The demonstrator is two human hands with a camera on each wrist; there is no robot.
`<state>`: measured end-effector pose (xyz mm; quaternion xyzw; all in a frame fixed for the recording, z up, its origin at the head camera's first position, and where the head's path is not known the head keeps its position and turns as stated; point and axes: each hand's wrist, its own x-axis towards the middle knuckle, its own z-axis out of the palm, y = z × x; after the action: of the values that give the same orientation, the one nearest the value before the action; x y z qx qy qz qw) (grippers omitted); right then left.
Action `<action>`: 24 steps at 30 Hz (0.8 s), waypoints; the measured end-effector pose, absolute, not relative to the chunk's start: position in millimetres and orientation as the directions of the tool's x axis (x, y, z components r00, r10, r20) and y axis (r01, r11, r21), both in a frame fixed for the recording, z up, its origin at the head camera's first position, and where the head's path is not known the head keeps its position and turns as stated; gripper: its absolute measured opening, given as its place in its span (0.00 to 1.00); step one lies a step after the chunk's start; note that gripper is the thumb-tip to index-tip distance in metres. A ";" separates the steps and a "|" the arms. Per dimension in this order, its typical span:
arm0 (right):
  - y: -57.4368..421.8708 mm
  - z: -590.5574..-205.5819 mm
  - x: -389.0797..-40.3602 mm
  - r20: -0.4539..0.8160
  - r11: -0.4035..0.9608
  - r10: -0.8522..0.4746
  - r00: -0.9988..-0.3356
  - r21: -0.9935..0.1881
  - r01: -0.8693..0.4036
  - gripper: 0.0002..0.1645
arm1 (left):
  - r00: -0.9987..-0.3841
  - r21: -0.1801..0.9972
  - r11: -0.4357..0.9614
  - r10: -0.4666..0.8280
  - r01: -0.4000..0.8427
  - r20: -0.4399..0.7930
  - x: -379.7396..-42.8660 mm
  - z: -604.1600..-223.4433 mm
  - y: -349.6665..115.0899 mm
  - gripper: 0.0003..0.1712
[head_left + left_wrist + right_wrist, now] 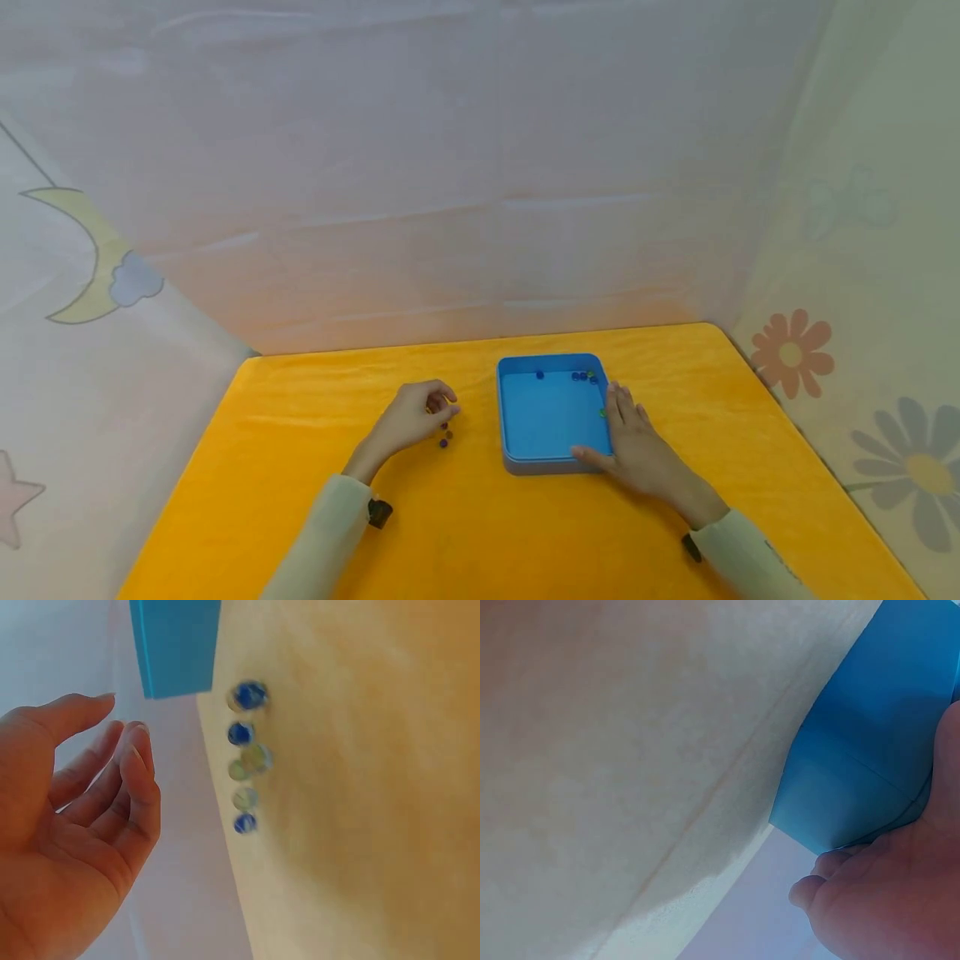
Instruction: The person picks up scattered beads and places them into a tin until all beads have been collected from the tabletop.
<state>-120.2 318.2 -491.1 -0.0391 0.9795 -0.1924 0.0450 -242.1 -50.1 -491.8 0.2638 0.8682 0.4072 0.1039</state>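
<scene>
A shallow blue box [557, 417] stands on the yellow cloth. My right hand [643, 450] rests at its near right corner, fingers straight along the right wall and thumb on the front edge; the right wrist view shows this hand [900, 892] against the blue wall. To the left of the box, my left hand [412, 414] hovers over a short row of glass marbles [443, 443], some hidden beneath it. Seen from the left wrist, blue and greenish marbles [241, 733] lie apart from that hand [97, 802]. Its fingers are loosely bent, with nothing showing between thumb and fingertips.
Several marbles [583, 377] lie inside the box, most near its far right corner, and a green one [603, 412] by the right wall. Pale fabric walls [480, 208] stand behind and beside the yellow-covered table [480, 542].
</scene>
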 end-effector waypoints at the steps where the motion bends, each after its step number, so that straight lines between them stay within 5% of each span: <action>1: 317.9 -490.6 -120.0 -0.074 0.923 -0.094 -0.993 -0.381 -0.058 0.77 | -0.844 0.762 0.531 0.536 0.370 0.036 -241.0 -493.9 -55.3 0.09; 24: 316.9 -491.8 -119.1 -0.077 0.926 -0.090 -0.993 -0.374 -0.055 0.76 | -0.844 0.716 0.611 0.534 0.338 -0.058 -227.4 -522.5 -96.4 0.11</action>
<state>-119.1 316.9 -491.8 -0.0370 0.9802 -0.1890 0.0465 -227.4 -96.4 -522.5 0.2456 0.8876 0.3660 0.1339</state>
